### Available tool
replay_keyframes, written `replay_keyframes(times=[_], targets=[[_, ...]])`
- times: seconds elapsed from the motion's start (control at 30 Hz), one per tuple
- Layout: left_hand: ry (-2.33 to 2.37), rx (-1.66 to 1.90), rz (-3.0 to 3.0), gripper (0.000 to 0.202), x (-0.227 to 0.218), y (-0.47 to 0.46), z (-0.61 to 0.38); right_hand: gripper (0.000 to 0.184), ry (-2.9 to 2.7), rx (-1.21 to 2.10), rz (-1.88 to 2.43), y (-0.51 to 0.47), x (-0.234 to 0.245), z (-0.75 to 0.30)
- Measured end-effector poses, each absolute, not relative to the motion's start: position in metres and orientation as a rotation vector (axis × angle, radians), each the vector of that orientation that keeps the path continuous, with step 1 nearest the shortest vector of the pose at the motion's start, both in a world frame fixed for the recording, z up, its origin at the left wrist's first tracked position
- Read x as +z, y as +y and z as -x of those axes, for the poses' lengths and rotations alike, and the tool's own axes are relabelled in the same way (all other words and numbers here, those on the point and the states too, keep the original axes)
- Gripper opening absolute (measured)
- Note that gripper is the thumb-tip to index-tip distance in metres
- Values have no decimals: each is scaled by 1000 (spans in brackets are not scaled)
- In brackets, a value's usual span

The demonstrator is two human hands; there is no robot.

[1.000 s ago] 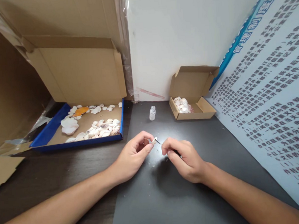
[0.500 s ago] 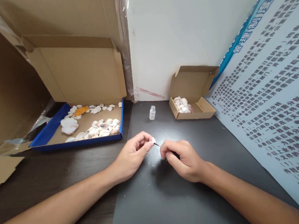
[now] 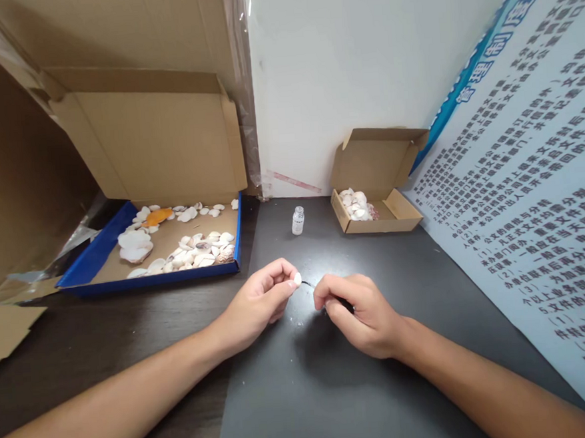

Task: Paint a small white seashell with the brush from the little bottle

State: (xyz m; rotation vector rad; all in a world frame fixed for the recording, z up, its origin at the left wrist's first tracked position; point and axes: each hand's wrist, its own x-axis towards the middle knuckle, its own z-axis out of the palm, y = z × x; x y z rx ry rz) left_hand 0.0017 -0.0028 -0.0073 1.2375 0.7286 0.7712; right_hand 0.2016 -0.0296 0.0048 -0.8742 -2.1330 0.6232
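Note:
Between thumb and fingers, my left hand (image 3: 264, 302) pinches a small white seashell (image 3: 297, 280) above the dark mat. My right hand (image 3: 360, 313) is closed around a thin black brush (image 3: 308, 284), most of which the fingers hide. The brush's dark tip points left and reaches the shell's edge; whether it touches I cannot tell. Beyond the hands stands a small open glass bottle (image 3: 297, 221) with a white label, upright.
At the left, a blue-edged cardboard box (image 3: 151, 282) with its lid up holds many shells and one orange shell (image 3: 157, 217). A smaller open box (image 3: 388, 224) with shells stands at the back right. A printed sheet (image 3: 530, 182) rises along the right side.
The shell has turned in my left fingers and shows more of its white face. My right hand with the brush has barely moved.

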Motion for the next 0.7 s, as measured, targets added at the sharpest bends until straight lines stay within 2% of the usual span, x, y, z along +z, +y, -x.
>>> replay_keyframes(times=[0.27,0.5,0.7], targets=[[723,751,-1175,19,-5,-4,-2,19,-2154,629,824,-31,5,-201],[758,736,-1156,13,-4,-3,-3,17,-2158,634,979,-27,2,-202],[775,724,-1139,8,-3,-2,-3,18,-2172,641,849,-30,5,-201]])
